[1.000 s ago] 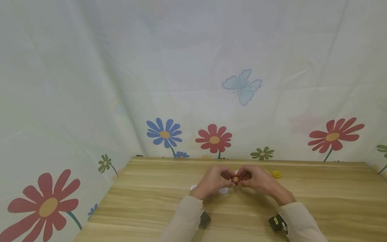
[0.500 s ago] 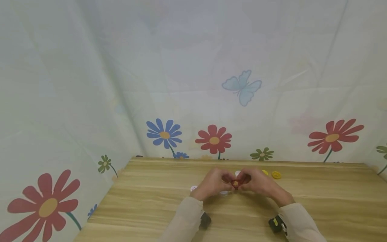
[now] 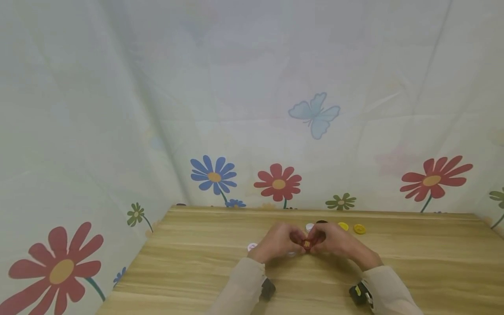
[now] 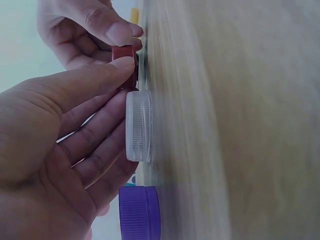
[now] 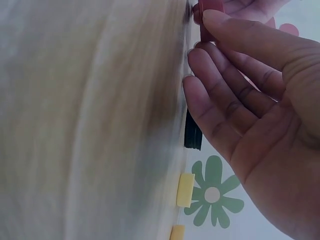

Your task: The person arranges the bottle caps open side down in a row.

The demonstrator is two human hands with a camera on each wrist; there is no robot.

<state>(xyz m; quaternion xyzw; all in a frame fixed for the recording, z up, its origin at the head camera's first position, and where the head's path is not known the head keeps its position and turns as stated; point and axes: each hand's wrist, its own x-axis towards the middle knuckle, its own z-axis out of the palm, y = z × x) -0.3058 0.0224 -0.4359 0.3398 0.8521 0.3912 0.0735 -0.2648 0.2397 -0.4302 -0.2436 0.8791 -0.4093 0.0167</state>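
The red cap (image 3: 307,245) has been drawn slightly nearer the person, and a black cap (image 3: 321,222), hidden earlier behind the right hand (image 3: 336,239), has been uncovered; more of the neighbouring yellow cap (image 3: 343,226) and white cap (image 3: 309,227) is also shown. The red cap is pinched from the sides between the left hand (image 3: 280,240) and the right, low over the surface (image 3: 197,262); whether it is touched down cannot be told. Its placing, it seems, is being adjusted and its release not yet made.

You are in a booth-like corner: pale, creased sheeting (image 3: 236,87), printed with flowers (image 3: 278,183) and a butterfly (image 3: 315,114), stands behind your wood-grain table (image 3: 189,262).
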